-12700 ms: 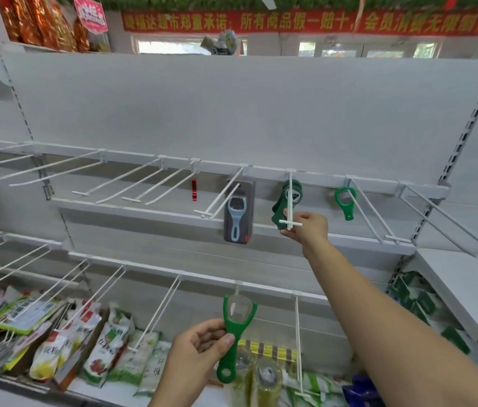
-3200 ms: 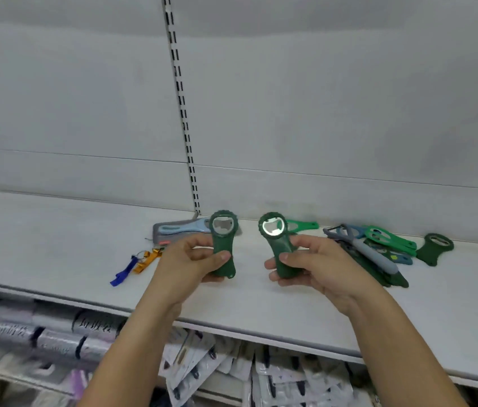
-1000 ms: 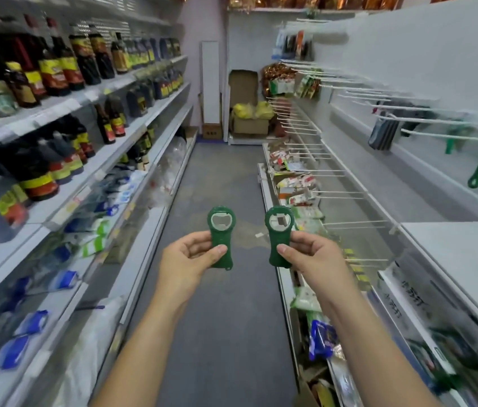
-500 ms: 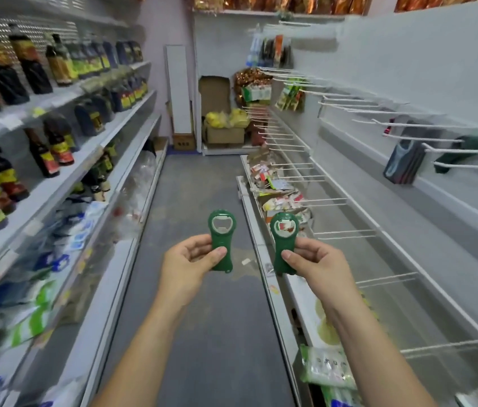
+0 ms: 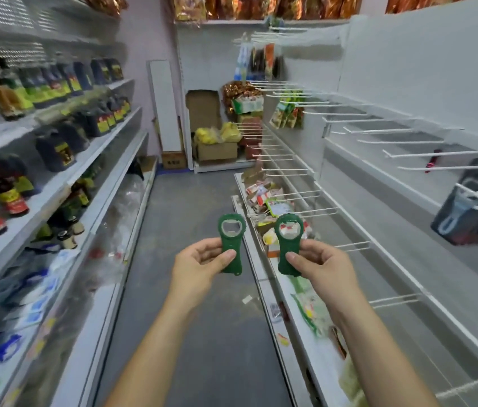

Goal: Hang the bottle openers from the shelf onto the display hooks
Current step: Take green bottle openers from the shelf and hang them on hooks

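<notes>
Gripping green opener (image 5: 231,245), left hand (image 5: 199,267); second opener (image 5: 289,248), right hand (image 5: 326,268).

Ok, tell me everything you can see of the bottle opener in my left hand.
The left opener is dark green, plastic-looking: a round ridged head around a metal-rimmed hole, a handle flaring at the foot. Upright, head up, the left hand pinches its handle, thumb in front; it is apart from the twin opener.

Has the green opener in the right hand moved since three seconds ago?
Yes. It was above the flat shelf then; now the right hand holds the green opener in the aisle, left of the wire hooks, with that shelf out of view.
</notes>
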`<state>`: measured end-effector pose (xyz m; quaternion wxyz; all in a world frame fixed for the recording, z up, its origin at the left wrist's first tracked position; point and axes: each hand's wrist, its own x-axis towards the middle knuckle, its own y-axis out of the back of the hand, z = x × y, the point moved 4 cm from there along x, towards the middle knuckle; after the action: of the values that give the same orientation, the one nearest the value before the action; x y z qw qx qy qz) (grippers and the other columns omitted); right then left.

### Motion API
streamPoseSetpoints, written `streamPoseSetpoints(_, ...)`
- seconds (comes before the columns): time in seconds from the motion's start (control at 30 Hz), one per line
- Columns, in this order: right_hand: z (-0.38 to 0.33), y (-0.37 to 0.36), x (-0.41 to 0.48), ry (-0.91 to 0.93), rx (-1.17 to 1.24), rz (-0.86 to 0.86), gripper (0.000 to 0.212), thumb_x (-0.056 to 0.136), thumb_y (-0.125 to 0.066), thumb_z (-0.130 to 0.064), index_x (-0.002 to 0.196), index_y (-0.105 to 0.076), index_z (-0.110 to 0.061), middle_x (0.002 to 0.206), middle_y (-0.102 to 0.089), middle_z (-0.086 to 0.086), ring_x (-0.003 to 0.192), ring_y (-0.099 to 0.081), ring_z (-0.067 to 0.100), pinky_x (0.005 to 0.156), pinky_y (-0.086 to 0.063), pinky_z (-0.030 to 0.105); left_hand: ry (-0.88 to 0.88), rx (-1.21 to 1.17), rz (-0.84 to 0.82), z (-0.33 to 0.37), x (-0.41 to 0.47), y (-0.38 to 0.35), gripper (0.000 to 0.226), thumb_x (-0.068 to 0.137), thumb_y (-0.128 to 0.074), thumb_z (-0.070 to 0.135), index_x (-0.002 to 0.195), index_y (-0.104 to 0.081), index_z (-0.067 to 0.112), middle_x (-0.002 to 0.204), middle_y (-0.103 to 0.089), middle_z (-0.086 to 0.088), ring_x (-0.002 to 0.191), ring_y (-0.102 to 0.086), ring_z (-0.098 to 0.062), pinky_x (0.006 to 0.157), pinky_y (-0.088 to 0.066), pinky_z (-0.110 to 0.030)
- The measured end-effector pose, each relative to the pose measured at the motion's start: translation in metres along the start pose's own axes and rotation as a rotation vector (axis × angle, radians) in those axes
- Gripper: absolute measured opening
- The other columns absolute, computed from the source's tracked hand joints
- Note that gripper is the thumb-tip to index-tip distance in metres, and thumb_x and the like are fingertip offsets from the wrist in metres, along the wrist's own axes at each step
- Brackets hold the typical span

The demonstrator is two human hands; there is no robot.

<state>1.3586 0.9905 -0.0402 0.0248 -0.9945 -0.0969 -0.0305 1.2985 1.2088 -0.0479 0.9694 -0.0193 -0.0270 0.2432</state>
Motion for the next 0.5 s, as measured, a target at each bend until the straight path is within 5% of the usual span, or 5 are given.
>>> streamPoseSetpoints(0.17, 0.008, 0.010, 0.059, -0.003, -0.043, 0.162, 0.023, 0.084, -0.073, 0.004, 0.095, -0.075, -0.016, 0.083, -0.079, 0.003, 0.076, -0.074, 0.015, 0.071, -0.060, 0.021, 0.005, -0.010, -0.123, -0.011, 0.082, -0.033, 0.026, 0.081, -0.074, -0.008, 0.090, -0.071, 0.016, 0.074, -0.078, 0.006, 0.068, -0.072, -0.004, 0.061, -0.058, -0.018)
streamPoseSetpoints(0.33, 0.015, 0.012, 0.102, -0.005, -0.074, 0.318, 0.025, 0.085, -0.071, 0.005, 0.088, -0.073, -0.020, 0.072, -0.077, -0.008, 0.067, -0.071, 0.005, 0.065, -0.057, 0.016, 0.022, -0.014, -0.282, -0.029, 0.162, -0.062, 0.025, 0.077, -0.081, 0.001, 0.096, -0.074, 0.015, 0.089, -0.078, -0.004, 0.080, -0.074, -0.014, 0.074, -0.060, -0.027)
streamPoseSetpoints(0.5, 0.014, 0.009, 0.119, -0.033, -0.086, 0.534, 0.023, 0.088, -0.069, 0.004, 0.095, -0.075, -0.017, 0.077, -0.078, -0.003, 0.073, -0.073, 0.007, 0.065, -0.055, 0.016, 0.035, 0.006, -0.518, -0.036, 0.224, -0.094, 0.026, 0.079, -0.080, -0.001, 0.101, -0.073, 0.012, 0.090, -0.079, -0.004, 0.081, -0.074, -0.016, 0.065, -0.059, -0.018)
